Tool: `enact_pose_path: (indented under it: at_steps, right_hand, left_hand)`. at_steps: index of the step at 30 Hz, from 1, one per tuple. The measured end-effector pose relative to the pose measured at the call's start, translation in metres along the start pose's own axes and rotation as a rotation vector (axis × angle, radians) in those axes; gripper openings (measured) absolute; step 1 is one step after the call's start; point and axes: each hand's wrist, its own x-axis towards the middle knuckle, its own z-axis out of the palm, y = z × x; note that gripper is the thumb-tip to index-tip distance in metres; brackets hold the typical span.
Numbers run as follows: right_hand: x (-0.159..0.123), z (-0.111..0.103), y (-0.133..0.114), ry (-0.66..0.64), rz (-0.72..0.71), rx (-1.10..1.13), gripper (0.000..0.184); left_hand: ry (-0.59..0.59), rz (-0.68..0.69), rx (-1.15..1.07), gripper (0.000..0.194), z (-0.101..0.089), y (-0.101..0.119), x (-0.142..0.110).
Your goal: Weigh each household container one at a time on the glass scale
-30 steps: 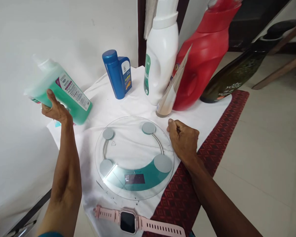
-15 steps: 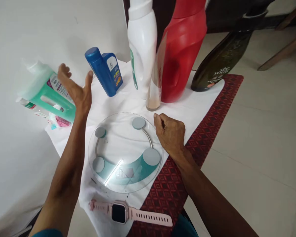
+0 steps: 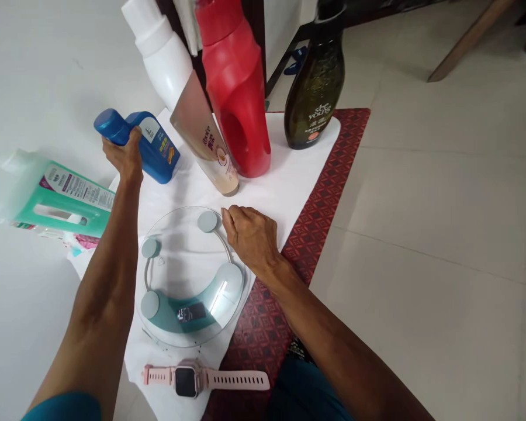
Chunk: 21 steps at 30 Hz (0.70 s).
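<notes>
My left hand (image 3: 127,156) is closed around a blue plastic bottle (image 3: 160,153) just below its cap, fingers and thumb on the neck. The bottle's base appears to rest on the white cloth. My right hand (image 3: 254,237) is curled into a fist on the table, beside the right rim of a round glass scale (image 3: 188,245). Nothing shows in its fingers. The scale has grey round pads and a dark display (image 3: 191,313) with pale marks that I cannot read.
Behind the scale stand a beige tube (image 3: 204,140), a white bottle (image 3: 169,61), a red jug (image 3: 241,88) and a dark green pump bottle (image 3: 316,88). A green jug (image 3: 70,193) is at left, by the wall. A pink watch (image 3: 186,380) lies in front.
My left hand, open in the air before, has closed around the blue bottle's neck. My right hand remains a fist by the scale. The view has shifted, and the scale's display now shows marks.
</notes>
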Motion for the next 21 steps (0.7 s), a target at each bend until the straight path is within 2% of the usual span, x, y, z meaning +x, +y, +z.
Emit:
enact_pose_path:
  at_steps: [4,7,10,14,17,21]
  right_hand:
    - [0.0,-0.004,-0.001,-0.046,0.003,-0.022,0.042]
    - [0.001,-0.007,-0.003,-0.092,0.048,-0.019,0.039]
    - [0.002,-0.009,-0.003,-0.097,0.087,-0.022,0.04]
    - [0.002,-0.007,-0.003,-0.084,0.122,-0.051,0.04]
    - [0.002,-0.005,-0.005,-0.083,0.146,-0.082,0.039]
    - [0.001,-0.003,-0.005,-0.071,0.163,-0.103,0.04]
  left_hand:
    - [0.16,-0.004,0.008,0.043,-0.014,0.024,-0.037]
    - [0.211,0.093,-0.102,0.053,-0.041,0.054,-0.064]
    - [0.194,0.18,-0.157,0.052,-0.076,0.095,-0.093]
    - [0.129,0.141,-0.178,0.045,-0.114,0.143,-0.143]
    - [0.121,0.075,-0.195,0.04,-0.128,0.156,-0.181]
    - [0.11,0.006,-0.14,0.038,-0.137,0.152,-0.22]
